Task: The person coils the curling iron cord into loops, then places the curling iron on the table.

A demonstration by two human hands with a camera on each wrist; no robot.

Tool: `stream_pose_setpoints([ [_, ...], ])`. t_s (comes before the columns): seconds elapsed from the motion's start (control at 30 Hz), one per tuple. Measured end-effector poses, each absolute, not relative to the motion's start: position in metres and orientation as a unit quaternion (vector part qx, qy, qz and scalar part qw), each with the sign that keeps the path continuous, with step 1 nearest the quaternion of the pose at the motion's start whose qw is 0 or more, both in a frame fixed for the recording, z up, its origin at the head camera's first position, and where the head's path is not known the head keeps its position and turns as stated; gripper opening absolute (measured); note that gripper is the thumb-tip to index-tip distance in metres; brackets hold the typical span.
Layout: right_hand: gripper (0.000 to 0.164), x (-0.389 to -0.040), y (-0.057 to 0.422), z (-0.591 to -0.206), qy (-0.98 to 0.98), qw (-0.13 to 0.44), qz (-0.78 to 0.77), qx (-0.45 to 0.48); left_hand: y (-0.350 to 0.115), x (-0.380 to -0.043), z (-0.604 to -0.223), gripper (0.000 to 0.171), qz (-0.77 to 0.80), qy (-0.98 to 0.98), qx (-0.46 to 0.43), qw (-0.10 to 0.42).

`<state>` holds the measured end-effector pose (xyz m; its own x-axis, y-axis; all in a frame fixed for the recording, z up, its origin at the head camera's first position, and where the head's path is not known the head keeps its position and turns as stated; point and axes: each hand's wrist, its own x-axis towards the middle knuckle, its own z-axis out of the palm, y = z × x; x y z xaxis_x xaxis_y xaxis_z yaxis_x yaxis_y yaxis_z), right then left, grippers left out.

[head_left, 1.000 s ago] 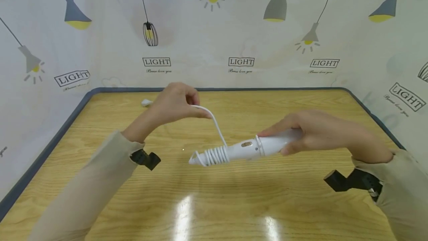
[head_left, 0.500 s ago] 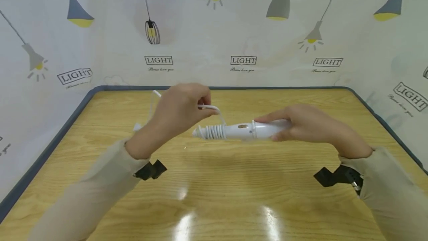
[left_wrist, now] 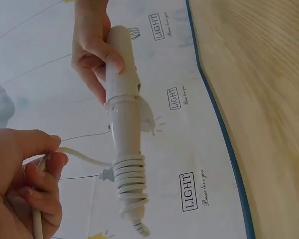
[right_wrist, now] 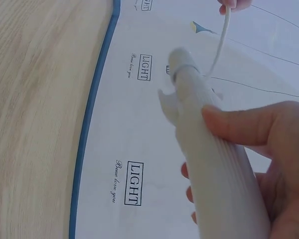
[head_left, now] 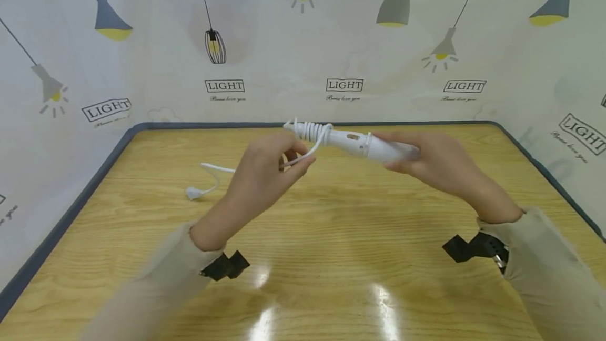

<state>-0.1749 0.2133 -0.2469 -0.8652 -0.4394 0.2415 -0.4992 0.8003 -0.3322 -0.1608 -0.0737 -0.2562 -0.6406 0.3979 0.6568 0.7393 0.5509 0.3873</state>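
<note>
My right hand (head_left: 440, 170) grips the thick ribbed end of a white curling iron (head_left: 342, 140), held up above the table and tilted slightly. A small slide switch shows on its side; a lever stands out near the middle in the right wrist view. Several turns of white power cord (left_wrist: 129, 180) are wound round the narrow end. My left hand (head_left: 265, 172), just below and left of the coils, pinches the cord between thumb and fingers. From this hand the rest of the cord trails leftward to a white plug (head_left: 193, 192).
A wooden table (head_left: 331, 257) with a dark blue edge lies beneath both hands. Behind and at the sides stands a pale backdrop (head_left: 284, 57) printed with lamps. Each wrist carries a black camera mount (head_left: 475, 249).
The curling iron has risen and its narrow end now points up and left. My left hand has carried the cord round to the near side, below the coils; the plug has shifted lower.
</note>
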Motion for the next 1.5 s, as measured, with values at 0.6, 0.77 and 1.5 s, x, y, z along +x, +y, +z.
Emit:
stream_pose_setpoints([
  [0.6,0.052,-0.165,0.218,-0.238,-0.905,0.153,0.359,0.171,-0.052,-0.172,-0.305,0.029,-0.668,-0.712,-0.218,0.010],
  [0.77,0.053,-0.162,0.218,-0.237,-0.886,0.127,0.406,0.183,-0.049,-0.178,-0.308,0.028,-0.696,-0.693,-0.189,-0.013],
  [1.5,0.051,-0.158,0.231,-0.239,-0.771,0.026,0.571,0.279,-0.080,-0.222,-0.295,0.022,-0.627,-0.716,-0.274,-0.136],
])
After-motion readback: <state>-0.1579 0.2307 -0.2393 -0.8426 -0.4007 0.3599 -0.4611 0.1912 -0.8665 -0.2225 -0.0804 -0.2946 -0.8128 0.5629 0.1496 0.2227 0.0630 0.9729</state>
